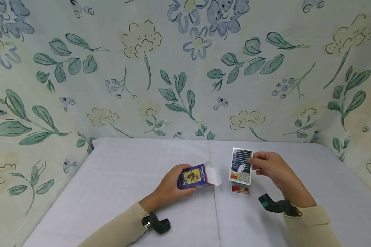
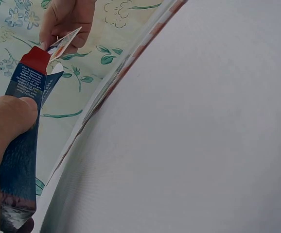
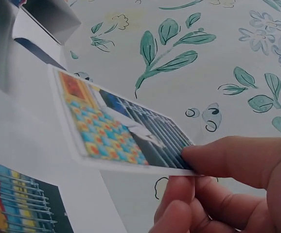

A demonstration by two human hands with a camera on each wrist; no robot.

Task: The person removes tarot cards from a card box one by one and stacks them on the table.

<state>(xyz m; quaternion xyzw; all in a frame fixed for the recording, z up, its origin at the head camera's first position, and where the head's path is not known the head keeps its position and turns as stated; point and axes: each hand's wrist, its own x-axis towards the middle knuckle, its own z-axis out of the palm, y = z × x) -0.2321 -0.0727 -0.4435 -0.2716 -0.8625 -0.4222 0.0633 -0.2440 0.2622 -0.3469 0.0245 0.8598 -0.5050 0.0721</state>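
Observation:
A blue tarot card box [image 1: 191, 176] with a yellow picture on its front lies in the grip of my left hand [image 1: 169, 187]. Its white end flap [image 1: 214, 176] stands folded out toward the right. Thumb and fingers of my right hand [image 1: 273, 169] pinch a tarot card [image 1: 241, 165] by its right edge. Dark horizontal bars and a patterned quilt show on that card's face in the right wrist view. Below it, a second card [image 1: 240, 188] with red in its picture lies on the table, partly hidden by the held one. The box's inside looks dark in the right wrist view.
A white cloth covers the table [image 1: 126, 157], with a crease [image 1: 215, 209] running front to back near its middle. Behind and at both sides hangs a floral curtain [image 1: 185, 68]. Black wrist cameras sit on the left wrist [image 1: 159, 223] and the right wrist [image 1: 275, 205].

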